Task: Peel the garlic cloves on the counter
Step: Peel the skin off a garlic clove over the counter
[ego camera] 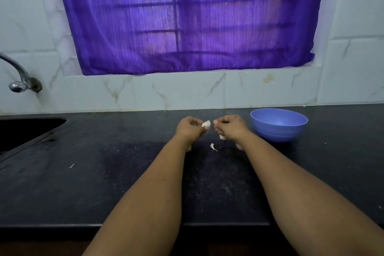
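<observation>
Left hand (pixel 190 129) fingers curled, pinching garlic clove (pixel 206 124) | right hand (pixel 229 125) curled

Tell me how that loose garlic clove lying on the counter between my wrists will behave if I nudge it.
The loose garlic clove looks small and curved, so it would probably skid or rock rather than roll straight. Its thin tail suggests dry, papery skin that may flake. The dark counter looks smooth, so expect little grip.

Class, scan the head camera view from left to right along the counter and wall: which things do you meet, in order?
Tap → sink → left hand → garlic clove it pinches → right hand → blue bowl.
</observation>
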Action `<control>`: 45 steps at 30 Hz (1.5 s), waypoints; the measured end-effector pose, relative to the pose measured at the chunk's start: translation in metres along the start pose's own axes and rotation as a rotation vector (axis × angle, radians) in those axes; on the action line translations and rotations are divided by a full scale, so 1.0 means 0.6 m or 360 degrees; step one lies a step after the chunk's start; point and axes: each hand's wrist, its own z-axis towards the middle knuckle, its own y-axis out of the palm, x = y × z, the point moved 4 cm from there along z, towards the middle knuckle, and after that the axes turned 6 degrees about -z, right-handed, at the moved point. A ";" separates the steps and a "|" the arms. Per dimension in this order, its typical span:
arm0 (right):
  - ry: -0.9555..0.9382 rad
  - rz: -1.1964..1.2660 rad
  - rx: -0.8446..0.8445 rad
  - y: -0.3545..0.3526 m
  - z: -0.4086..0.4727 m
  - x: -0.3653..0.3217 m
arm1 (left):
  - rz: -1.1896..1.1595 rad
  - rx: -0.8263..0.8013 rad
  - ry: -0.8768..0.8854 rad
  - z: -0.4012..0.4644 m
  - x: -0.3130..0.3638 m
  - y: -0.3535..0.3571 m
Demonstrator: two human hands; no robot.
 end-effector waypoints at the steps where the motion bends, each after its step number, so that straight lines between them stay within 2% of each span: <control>1: 0.0019 0.0126 -0.0057 0.004 -0.001 -0.001 | -0.0247 -0.0050 0.0002 -0.006 0.006 0.005; 3: 0.0052 0.0416 -0.0157 0.009 -0.005 -0.006 | -0.0495 -0.0138 0.0044 -0.015 0.018 0.012; 9: 0.0064 0.0903 -0.0229 0.001 -0.017 -0.020 | -0.0719 -0.0153 0.0113 -0.013 0.022 0.014; 17: 0.0026 0.1132 -0.0266 -0.007 -0.018 -0.029 | -0.0928 -0.0211 0.0110 -0.015 0.031 0.016; 20: -0.0044 0.0955 -0.0198 -0.006 -0.017 -0.031 | -0.0836 -0.0201 0.0144 -0.015 0.029 0.015; 24: -0.0248 0.0061 0.0005 -0.009 -0.018 -0.035 | -0.0657 -0.0130 0.0154 -0.015 0.021 0.013; 27: -0.0349 -0.0252 0.0064 -0.009 -0.017 -0.040 | -0.0585 -0.0116 0.0153 -0.012 0.019 0.010; 35: -0.0519 -0.0604 0.0152 -0.015 -0.030 -0.056 | -0.0397 -0.0220 0.0269 -0.017 0.026 0.011; 45: -0.0434 -0.0532 0.0237 -0.024 -0.040 -0.063 | -0.0111 -0.0209 0.0433 -0.023 0.037 0.014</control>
